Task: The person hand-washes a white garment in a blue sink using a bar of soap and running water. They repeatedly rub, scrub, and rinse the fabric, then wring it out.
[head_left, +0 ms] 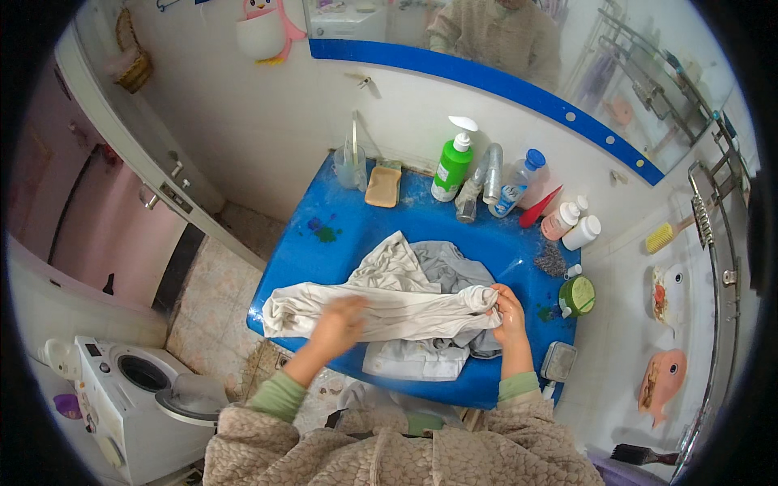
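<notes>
A long white garment [389,312] lies stretched sideways across the blue washbasin [284,243]. My right hand [510,317] is closed round its bunched right end. Over the left half of the garment is my left hand [339,326], smeared by motion, so I cannot tell whether its fingers grip the fabric. Beneath the garment, more wet laundry fills the basin: a cream cloth [395,263] and a grey garment [450,263], with a pale grey cloth [417,362] at the near side.
Along the back stand a green pump bottle [452,170], a blue-capped bottle [516,186], a soap dish [383,185] and a clear cup [350,168]. At right sit white bottles [582,233] and a green tub [577,296]. A washing machine [142,405] stands open at lower left.
</notes>
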A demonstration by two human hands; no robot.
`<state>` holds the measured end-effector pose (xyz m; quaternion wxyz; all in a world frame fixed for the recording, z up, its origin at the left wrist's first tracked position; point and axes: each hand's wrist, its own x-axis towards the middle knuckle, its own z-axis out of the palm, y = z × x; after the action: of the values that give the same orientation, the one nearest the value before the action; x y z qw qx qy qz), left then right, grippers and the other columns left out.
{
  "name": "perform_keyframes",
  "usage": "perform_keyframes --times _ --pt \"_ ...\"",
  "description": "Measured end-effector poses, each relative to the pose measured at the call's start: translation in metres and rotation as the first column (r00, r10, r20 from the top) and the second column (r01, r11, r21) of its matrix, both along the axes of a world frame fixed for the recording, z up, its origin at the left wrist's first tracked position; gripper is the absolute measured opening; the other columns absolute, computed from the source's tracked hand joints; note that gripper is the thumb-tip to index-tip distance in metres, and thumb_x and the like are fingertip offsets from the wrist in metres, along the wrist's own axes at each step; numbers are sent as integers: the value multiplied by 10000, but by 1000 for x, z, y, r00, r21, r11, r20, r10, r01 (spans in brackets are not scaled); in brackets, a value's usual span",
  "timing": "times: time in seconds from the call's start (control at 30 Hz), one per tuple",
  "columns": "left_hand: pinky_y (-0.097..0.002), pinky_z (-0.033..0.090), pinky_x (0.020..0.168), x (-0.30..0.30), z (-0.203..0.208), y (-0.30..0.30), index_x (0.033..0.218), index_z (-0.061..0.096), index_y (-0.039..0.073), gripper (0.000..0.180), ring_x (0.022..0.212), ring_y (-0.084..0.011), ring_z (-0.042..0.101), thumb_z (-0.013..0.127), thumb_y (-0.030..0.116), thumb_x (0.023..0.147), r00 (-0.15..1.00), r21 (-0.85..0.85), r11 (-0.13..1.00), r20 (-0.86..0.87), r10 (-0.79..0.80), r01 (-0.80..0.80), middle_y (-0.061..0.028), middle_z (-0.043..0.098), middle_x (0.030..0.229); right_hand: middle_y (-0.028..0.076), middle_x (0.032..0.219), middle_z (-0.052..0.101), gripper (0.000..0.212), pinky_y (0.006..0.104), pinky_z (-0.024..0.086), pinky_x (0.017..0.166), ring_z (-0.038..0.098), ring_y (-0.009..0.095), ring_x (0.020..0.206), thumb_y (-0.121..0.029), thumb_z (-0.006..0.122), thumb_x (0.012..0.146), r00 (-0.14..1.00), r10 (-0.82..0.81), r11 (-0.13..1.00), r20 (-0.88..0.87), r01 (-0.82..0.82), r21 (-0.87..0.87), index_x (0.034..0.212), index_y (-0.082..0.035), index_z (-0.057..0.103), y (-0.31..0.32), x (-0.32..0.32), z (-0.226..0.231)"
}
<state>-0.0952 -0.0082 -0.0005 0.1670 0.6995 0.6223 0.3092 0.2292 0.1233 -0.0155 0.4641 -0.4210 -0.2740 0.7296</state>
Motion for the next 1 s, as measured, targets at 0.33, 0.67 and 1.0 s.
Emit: perform_keyframes --times 0.33,0.67,1.0 --pt "-351 313 1022 101 -5 71 1381 265 35 660 1265 -307 360 594 154 822 809 -13 964 547 -214 264 -181 374 1366 67 830 618 161 225 409 546 539 101 630 -76 551 846 854 176 912 490 -330 246 990 -11 584 -17 -38 42" --pt "-344 430 890 -8 -21 7 1321 398 119 520 1198 -251 431 544 244 839 -738 -23 976 650 180 218 -143 380 1371 230 1273 450 620 401 371 963 445 357 1170 -314 658 768 398 -8 719 918 -635 281 1266 -19 436 70 -177 47" --pt "-342 330 961 -27 -57 -21 1372 339 137 685 1249 -274 363 581 367 773 -753 107 963 646 122 248 -171 280 1426 177 1474 -6 983 503 300 998 188 373 1321 -295 750 660 -121 -124 823 985 -568 34 1417 -145 142 148 -316 5"
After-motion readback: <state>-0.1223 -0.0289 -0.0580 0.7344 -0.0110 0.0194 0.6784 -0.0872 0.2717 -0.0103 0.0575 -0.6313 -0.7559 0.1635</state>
